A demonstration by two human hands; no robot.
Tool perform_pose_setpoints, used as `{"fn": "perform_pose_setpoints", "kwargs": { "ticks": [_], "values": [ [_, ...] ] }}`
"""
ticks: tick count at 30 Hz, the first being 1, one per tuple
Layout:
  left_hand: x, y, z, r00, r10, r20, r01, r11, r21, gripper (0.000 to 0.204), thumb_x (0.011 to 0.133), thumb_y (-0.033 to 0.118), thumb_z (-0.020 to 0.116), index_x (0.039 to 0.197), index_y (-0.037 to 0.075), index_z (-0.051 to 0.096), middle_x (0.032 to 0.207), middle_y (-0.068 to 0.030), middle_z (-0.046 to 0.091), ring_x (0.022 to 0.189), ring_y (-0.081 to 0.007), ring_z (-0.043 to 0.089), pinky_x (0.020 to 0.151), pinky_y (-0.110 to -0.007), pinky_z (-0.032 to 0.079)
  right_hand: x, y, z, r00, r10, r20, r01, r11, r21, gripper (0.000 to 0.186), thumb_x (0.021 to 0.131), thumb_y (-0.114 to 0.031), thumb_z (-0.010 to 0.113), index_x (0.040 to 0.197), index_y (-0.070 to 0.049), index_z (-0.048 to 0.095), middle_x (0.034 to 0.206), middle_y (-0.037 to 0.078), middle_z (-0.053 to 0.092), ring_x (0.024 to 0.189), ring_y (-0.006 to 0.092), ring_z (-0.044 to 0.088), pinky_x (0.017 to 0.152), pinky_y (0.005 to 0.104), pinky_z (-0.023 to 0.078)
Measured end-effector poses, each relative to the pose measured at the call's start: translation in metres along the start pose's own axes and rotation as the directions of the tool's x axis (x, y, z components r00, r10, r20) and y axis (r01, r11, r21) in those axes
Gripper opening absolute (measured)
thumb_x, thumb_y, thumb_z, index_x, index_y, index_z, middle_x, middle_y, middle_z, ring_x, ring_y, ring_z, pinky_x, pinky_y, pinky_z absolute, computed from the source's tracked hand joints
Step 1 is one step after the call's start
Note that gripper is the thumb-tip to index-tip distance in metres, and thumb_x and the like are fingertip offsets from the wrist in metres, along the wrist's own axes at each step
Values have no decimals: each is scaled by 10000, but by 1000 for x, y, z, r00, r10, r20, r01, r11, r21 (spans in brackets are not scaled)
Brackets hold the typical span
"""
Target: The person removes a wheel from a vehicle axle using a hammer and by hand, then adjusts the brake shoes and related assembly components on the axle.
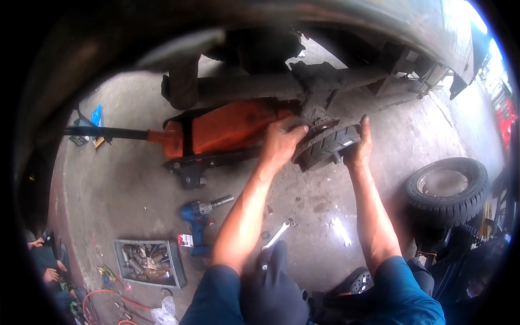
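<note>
Both of my hands are on a dark, dirty brake drum [326, 147] below the axle end, its ribbed face tilted toward me. My left hand [284, 142] grips its left rim, thumb on top and fingers partly hidden behind. My right hand [362, 145] holds the right rim with fingers pointing up; part of that grip is hidden. A greasy axle [244, 86] runs across just beyond the drum. To the left, an orange floor jack [233, 130] stands under the axle.
A blue impact wrench [196, 219] lies on the floor, left of two spanners [277, 236]. A grey tray of sockets [149, 262] sits at lower left, near a red hose [103, 292]. At right is a tyred wheel [447, 192]. Another person's hands [51, 274] show at far left.
</note>
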State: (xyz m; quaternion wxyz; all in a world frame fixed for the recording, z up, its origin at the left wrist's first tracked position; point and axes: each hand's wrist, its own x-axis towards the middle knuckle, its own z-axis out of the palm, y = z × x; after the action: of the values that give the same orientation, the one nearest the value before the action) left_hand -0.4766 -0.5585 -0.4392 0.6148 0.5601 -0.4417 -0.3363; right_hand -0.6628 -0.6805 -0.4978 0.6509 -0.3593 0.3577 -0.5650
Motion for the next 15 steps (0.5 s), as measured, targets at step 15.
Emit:
{"fn": "perform_pose_setpoints", "kwargs": {
  "ticks": [15],
  "values": [
    [-53,-40,6,875,479,75,-470,802,369,923,657,265,857,1362,7,320,1300,-187,458,1215,-325,461,1033,-405,374,-8,-5,15,995,-101,-9,101,995,7,543,912,-490,571,899,48,642,847,84,624,796,166,553,739,291,450]
  ]
}}
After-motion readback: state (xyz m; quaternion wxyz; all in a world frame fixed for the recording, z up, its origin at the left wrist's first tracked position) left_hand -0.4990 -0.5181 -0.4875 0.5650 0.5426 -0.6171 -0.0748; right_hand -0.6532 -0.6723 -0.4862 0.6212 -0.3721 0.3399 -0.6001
